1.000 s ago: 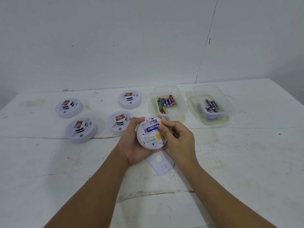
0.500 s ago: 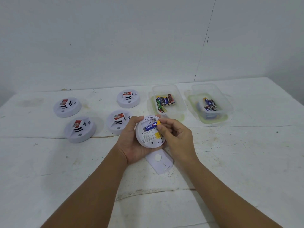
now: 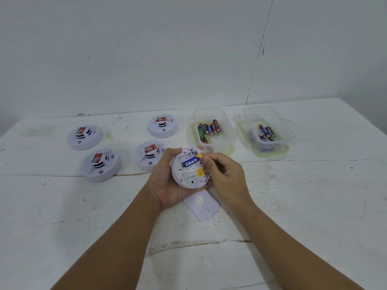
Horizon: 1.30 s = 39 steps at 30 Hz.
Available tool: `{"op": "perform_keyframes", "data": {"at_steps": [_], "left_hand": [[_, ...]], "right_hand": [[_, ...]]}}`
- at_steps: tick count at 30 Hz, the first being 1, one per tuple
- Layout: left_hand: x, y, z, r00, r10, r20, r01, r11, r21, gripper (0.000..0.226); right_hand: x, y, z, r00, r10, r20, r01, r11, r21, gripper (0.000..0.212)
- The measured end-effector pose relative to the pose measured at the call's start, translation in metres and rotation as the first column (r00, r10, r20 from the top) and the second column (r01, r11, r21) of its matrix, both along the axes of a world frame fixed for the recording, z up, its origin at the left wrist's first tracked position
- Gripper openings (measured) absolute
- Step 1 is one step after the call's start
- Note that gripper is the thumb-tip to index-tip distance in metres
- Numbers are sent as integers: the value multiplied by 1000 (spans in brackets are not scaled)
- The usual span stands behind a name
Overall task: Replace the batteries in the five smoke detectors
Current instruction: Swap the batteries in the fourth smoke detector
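Five round white plastic smoke detectors are in view on the scuffed white counter point(image 3: 293, 206), and judging by how they lie, the job is near its start: four sit face up and closed, while only one is opened. Taking that opened white detector point(image 3: 189, 167) as the landmark, two clear plastic tubs stand beyond it to the right. The nearer tub point(image 3: 227, 132) holds a row of mixed batteries, and the farther tub point(image 3: 282, 130), well off to the right, holds a few more; which holds the fresh cells cannot be told. The four closed detectors point(image 3: 100, 164) lie to the landmark's left and beyond it, each with a red label on top. Just beneath its near edge lies a flat white back cover point(image 3: 201, 206) with a round hole.

The left hand point(image 3: 169, 181) cups the opened detector from below, its back turned up to show printed text, a yellow sticker and an open battery bay. The right hand point(image 3: 224, 174) pinches the yellow tip of a blue cylindrical battery point(image 3: 191, 162), which lies slanted across the bay, one end raised. Whether it is going in or coming out is unclear.
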<state>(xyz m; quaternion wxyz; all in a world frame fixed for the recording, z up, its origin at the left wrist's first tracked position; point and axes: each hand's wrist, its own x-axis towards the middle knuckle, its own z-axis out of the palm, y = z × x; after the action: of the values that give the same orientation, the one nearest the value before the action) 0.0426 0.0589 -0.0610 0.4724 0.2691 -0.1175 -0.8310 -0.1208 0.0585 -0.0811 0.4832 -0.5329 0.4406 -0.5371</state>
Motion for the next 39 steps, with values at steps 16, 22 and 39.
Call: {"op": "perform_keyframes", "data": {"at_steps": [16, 22, 39], "left_hand": [[-3, 0, 1, 1000, 0, 23, 0, 1000, 7, 49], [-4, 0, 1, 1000, 0, 26, 0, 1000, 0, 60], [1, -1, -2, 998, -44, 38, 45, 999, -18, 55]], "right_hand": [[0, -6, 6, 1000, 8, -30, -9, 1000, -27, 30], [2, -9, 6, 999, 27, -25, -26, 999, 26, 32], [-1, -6, -14, 992, -12, -122, -6, 989, -146, 20]]}}
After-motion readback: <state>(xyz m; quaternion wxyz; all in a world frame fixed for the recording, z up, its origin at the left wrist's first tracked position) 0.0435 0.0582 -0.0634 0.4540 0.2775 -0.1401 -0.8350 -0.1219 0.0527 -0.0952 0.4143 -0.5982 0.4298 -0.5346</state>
